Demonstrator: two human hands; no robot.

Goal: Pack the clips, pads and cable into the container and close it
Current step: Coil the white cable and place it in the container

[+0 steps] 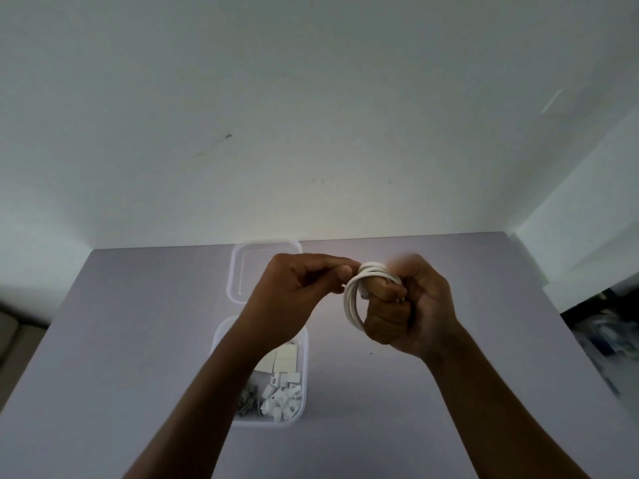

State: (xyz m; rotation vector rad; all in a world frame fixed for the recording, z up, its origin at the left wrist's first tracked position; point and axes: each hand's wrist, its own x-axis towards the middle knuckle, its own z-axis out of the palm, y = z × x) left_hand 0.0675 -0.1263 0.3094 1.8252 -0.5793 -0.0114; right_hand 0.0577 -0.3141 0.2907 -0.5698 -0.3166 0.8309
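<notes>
A white cable (352, 299) is coiled in several loops around the fingers of my right hand (408, 305), which is closed on it above the table. My left hand (301, 288) pinches the coil's top strand with thumb and fingertips. Below my left forearm stands the clear plastic container (304, 344), open. Inside it lie white adhesive pads (285, 359), several white clips (281, 395) and some grey nails (247, 404). The clear lid (242, 267) lies flat on the table behind the container, partly hidden by my left hand.
The grey table (138, 323) meets a white wall (311, 115) at its far edge. A dark cluttered area (601, 333) sits off the table's right side, and a beige surface (14, 333) off its left.
</notes>
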